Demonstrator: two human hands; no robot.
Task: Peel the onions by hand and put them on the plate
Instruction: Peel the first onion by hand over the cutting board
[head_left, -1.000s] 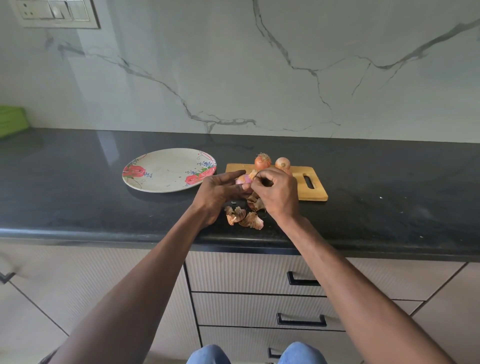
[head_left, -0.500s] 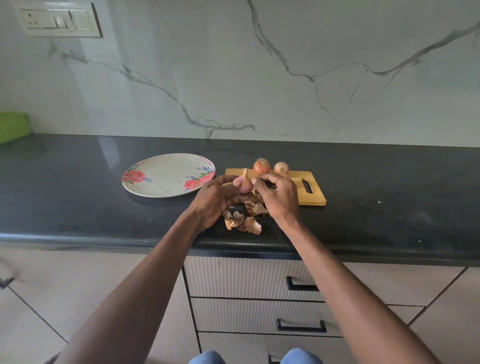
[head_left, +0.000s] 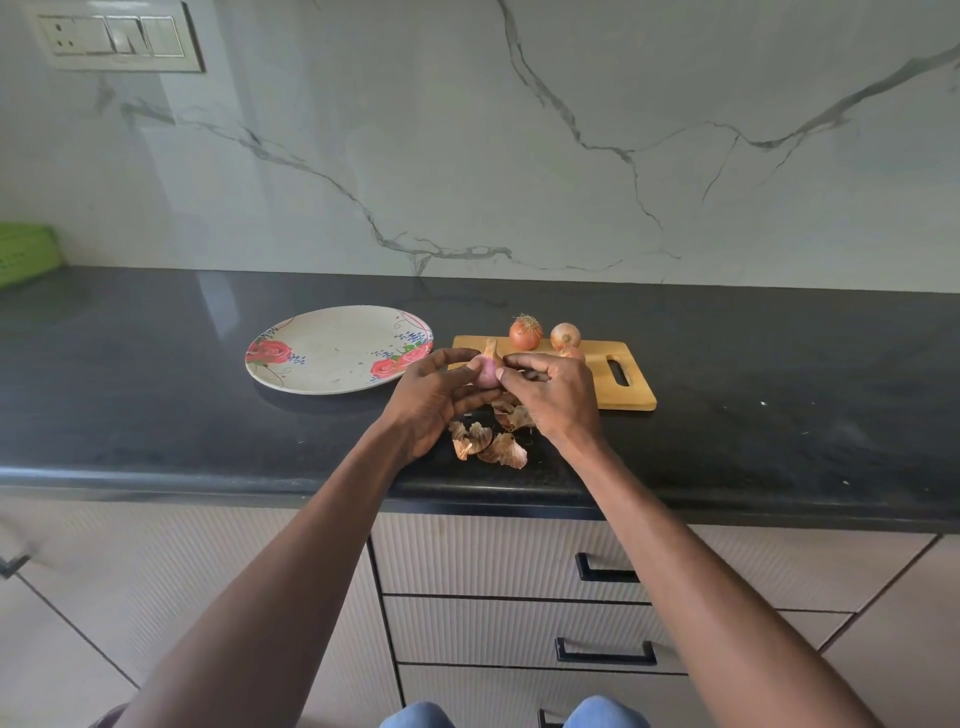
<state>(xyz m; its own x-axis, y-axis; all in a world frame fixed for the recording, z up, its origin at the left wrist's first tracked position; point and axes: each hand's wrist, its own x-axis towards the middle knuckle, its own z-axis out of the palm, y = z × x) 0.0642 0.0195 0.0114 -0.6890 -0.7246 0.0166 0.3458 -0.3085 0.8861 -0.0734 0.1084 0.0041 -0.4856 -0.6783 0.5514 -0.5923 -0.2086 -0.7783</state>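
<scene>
A pale pink, partly peeled onion (head_left: 487, 370) is held between both hands above the front of the wooden cutting board (head_left: 626, 387). My left hand (head_left: 434, 397) grips it from the left with thumb and fingers. My right hand (head_left: 553, 397) pinches its right side with curled fingers. Three unpeeled onions stay on the board: one with roots up (head_left: 525, 333), one beside it (head_left: 565, 335), and one (head_left: 572, 354) partly hidden behind my right hand. The floral plate (head_left: 332, 351) lies left of the board with nothing on it.
Dry brown onion skins (head_left: 491, 444) lie on the black countertop (head_left: 156, 405) between my wrists, near its front edge. A green box (head_left: 23, 252) stands at the far left against the marble wall. Drawers with black handles (head_left: 605, 652) are below.
The onion has turned in my hands so more of its peeled pink side shows. Both hands stayed in about the same spot over the board's front edge.
</scene>
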